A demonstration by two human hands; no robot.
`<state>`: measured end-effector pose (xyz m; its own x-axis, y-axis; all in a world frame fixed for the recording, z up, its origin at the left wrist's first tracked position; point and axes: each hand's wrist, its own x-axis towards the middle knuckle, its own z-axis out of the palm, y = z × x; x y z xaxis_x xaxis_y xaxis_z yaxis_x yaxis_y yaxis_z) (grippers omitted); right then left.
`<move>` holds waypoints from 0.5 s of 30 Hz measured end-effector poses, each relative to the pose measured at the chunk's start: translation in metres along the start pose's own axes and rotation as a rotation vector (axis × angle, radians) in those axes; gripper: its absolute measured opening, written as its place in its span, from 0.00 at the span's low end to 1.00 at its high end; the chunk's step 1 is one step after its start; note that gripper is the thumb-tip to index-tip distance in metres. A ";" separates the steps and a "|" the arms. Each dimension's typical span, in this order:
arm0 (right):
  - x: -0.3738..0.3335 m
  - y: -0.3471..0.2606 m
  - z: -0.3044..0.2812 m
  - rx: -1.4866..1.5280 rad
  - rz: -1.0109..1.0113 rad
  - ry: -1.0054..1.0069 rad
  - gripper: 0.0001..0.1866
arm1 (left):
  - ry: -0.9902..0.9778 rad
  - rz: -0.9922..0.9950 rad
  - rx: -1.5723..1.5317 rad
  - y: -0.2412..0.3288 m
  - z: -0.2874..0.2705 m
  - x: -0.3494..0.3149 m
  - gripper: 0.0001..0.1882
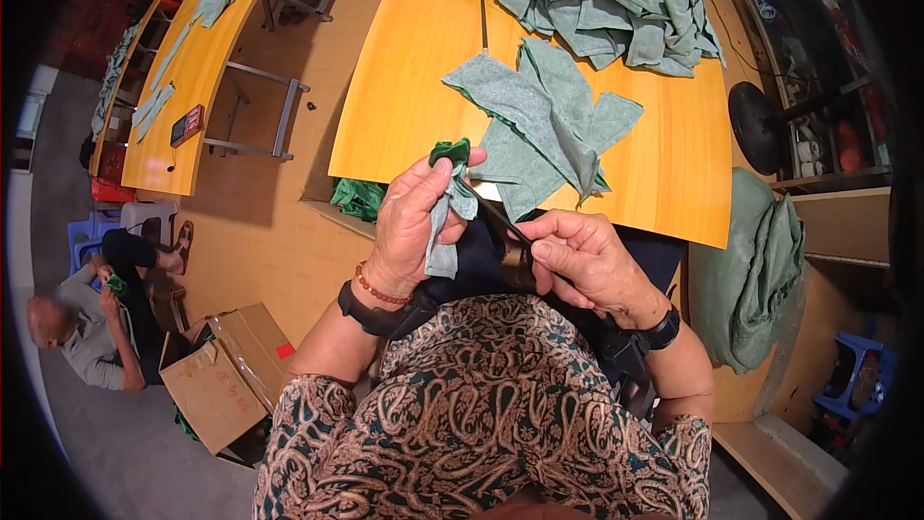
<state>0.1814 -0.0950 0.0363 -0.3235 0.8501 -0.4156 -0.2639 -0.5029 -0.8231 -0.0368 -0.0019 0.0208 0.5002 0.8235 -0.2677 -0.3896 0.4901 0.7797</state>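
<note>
My left hand [412, 217] is closed round a small piece of grey-green cloth [443, 248], whose bunched top shows a shiny dark green side. Between thumb and fingers, my right hand [589, 265] pinches a thin dark rod [500, 217]. The rod slants up and left to the cloth; whether its tip is inside the cloth or only against it, I cannot tell. Both hands are in front of my body at the table's near edge. Just beyond them, several loose grey-green cloth pieces [539, 125] with green undersides overlap on the yellow table [395, 96].
A large heap of similar cloth [616, 0] covers the table's far end. A stuffed green sack [746, 274] stands at right, near a black fan [754, 128]. At left are a cardboard box [226, 380], a seated person [101, 313] holding green cloth, and another long table [226, 34].
</note>
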 end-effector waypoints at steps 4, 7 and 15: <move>0.003 0.007 0.004 0.050 0.004 0.025 0.12 | -0.040 0.015 0.046 -0.006 -0.002 -0.002 0.23; 0.007 0.018 0.006 0.077 -0.010 0.045 0.12 | 0.041 0.029 0.066 -0.014 0.010 -0.005 0.19; 0.026 0.013 0.005 0.021 -0.051 0.050 0.10 | 0.043 0.043 0.263 -0.046 0.019 -0.013 0.21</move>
<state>0.1650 -0.0801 0.0167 -0.2637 0.8810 -0.3929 -0.2979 -0.4617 -0.8355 -0.0103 -0.0405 -0.0007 0.4518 0.8562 -0.2506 -0.1927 0.3680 0.9097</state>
